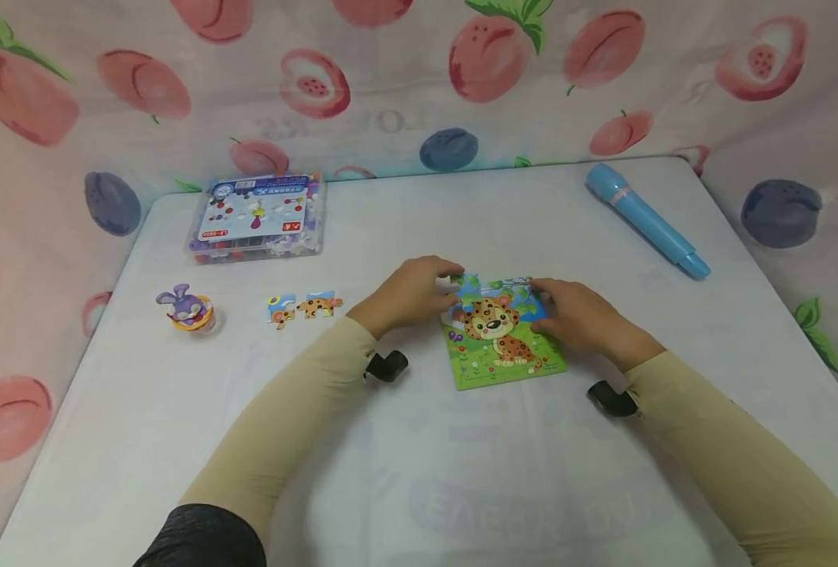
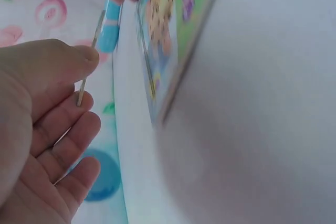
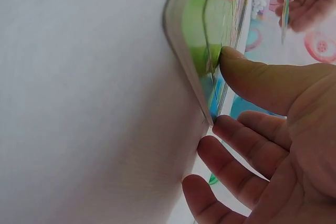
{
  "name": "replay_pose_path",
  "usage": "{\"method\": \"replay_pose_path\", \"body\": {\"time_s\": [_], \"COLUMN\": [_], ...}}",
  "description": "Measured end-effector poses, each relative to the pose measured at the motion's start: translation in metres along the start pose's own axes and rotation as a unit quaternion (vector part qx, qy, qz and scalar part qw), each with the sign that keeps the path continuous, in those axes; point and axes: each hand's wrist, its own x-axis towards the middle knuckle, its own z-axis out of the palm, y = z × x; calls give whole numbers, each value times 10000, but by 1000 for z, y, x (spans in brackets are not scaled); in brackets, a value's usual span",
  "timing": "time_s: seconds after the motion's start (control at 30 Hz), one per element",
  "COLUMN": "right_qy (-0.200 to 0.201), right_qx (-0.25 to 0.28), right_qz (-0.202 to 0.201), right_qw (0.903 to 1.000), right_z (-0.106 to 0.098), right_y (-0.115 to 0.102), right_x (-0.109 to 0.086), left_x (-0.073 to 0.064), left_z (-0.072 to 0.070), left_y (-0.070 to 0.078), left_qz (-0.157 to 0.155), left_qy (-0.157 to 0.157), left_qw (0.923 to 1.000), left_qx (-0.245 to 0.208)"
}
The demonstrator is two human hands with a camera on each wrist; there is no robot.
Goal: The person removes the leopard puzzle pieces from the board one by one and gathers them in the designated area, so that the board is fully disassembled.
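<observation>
Left hand (image 1: 413, 291) pinches a jigsaw piece (image 3: 285, 13); right hand (image 1: 580, 316) grips the leopard puzzle board (image 1: 498, 335) at its edge. Both are probably light, stiff, best held edgewise.

We cannot tell the picture on the left hand's (image 2: 42, 129) edge-on puzzle piece (image 2: 83, 90), nor read small lettering on the box (image 1: 256, 213) by the table's (image 1: 504, 472) far left corner.

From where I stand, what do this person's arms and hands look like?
The left sleeve and right sleeve are plain beige. Wrinkled black material shows below the left one. Small black pieces sit near the left wrist and right wrist. The left hand and right hand wear no gloves.
</observation>
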Motion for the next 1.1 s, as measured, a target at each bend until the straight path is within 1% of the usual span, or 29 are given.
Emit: {"method": "replay_pose_path", "body": {"time_s": [0.17,0.27,0.43,0.53,0.7,0.83,0.97,1.1], "right_qy": [9,11,10,25,29,29,49,56], "right_qx": [7,5,-57,-125,-182,-126,-135,-126], "right_qz": [26,58,65,46,27,8,-6,-13], "right_qw": [10000,10000,10000,9999,9998,9999,9999,9999], "right_z": [1,1,2,2,1,1,0,0], "right_y": [0,0,-1,-3,-3,-4,-3,-3], "right_x": [0,-2,-2,-3,-3,-3,-4,-5], "left_x": [-17,-29,-48,-57,-67,-75,-82,-84], "left_z": [-10,-14,-19,-21,-24,-28,-32,-34], "left_y": [-19,-29,-46,-56,-71,-81,-88,-94], "left_qz": [-23,-104,-165,-178,-355,-546,-595,-618], "left_qy": [111,141,269,340,403,403,425,456], "left_qw": [9999,9998,9995,9993,9986,9976,9968,9967], "left_qx": [-86,-131,-62,-29,-37,-145,-317,-270]}}
